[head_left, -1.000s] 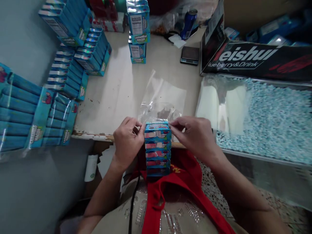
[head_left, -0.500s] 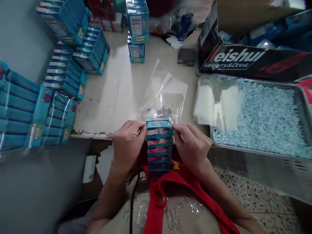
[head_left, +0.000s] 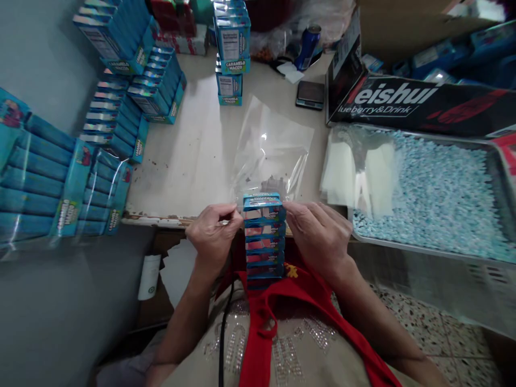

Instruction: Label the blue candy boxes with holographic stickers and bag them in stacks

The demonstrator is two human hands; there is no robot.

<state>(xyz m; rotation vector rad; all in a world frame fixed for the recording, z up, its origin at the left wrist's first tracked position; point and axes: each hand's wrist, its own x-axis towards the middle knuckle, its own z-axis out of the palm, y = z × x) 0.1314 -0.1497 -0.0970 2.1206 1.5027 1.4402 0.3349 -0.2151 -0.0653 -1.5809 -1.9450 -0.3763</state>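
A row of blue candy boxes [head_left: 265,243] stands between my hands at the table's front edge, with its far end at the mouth of a clear plastic bag [head_left: 278,140]. The bag lies flat on the table beyond the boxes. On the left of the row, my left hand [head_left: 214,230] is closed, pinching the bag's edge between thumb and fingertips. My right hand [head_left: 318,231] pinches the opposite edge, close against the right side of the boxes. Its lower fingers are curled in.
Packed blue boxes [head_left: 38,166] line the left side, and more are stacked at the back [head_left: 231,45]. To the right, a metal tray [head_left: 387,250] holds pale blue pieces and clear bags [head_left: 358,172]. Behind it stands a black carton [head_left: 411,105]. A small scale [head_left: 310,95] and blue can [head_left: 308,47] sit nearby.
The bag lies flatter and more spread out beyond the boxes. Both hands remain at its edges, with only slight shifts. The whole view has moved a little.
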